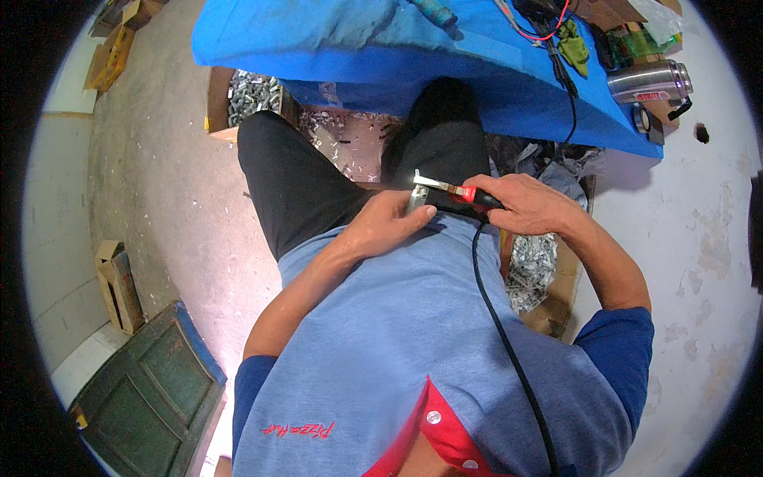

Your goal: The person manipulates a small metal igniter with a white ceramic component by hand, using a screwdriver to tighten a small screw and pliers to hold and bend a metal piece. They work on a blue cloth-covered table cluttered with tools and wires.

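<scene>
My left hand (pixel 383 224) is closed around a small pale grey block-like piece (pixel 417 197), held upright over my lap; its exact kind cannot be made out. In my right hand (pixel 526 205) is a corded hand tool with a black handle and red collar (pixel 469 193). Its flat, shiny metal tip (pixel 435 184) points left and reaches the top of the grey piece; whether they touch is hard to tell. A black cord (pixel 502 330) runs from the tool down across my blue shirt.
Ahead stands a table under a blue cloth (pixel 334 48), with cables, a green rag (pixel 572 49) and a steel flask (pixel 648 83). A carton of small grey parts (pixel 253 97) sits left of my knees; silvery pieces (pixel 532 266) fill another at right. Scraps litter the floor.
</scene>
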`<state>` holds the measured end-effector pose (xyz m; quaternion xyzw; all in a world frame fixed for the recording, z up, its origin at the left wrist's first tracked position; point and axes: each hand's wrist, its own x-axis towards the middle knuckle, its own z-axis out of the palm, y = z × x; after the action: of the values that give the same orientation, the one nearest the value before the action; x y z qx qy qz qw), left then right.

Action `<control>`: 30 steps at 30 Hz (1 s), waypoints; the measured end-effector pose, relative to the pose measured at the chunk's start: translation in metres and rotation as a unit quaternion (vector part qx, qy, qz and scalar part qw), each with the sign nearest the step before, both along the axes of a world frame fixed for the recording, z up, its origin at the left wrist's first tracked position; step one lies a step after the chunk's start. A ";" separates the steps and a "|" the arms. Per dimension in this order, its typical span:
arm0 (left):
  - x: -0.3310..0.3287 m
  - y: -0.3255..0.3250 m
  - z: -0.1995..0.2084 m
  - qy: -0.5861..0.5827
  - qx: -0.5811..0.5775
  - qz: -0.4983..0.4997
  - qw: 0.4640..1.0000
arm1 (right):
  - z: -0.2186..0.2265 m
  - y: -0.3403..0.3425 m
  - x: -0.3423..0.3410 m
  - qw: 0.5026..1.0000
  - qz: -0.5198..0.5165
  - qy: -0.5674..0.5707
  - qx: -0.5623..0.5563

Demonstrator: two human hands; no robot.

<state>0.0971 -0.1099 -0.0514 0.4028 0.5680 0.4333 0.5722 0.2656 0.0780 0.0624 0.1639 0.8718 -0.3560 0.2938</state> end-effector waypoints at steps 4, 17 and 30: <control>0.000 0.000 0.003 -0.018 0.004 0.000 1.000 | 0.002 0.000 -0.002 0.999 -0.015 0.031 -0.021; 0.001 0.005 0.014 0.121 -0.002 0.097 0.988 | -0.017 -0.052 0.014 0.979 -0.129 0.160 -0.012; 0.002 0.009 0.026 0.318 0.150 0.139 0.926 | 0.000 -0.051 0.015 0.917 -0.271 0.009 -0.294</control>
<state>0.0990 -0.1010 -0.0258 0.5177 0.6987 0.4377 0.2287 0.2802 0.0271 0.0629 0.2969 0.6530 -0.6634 0.2132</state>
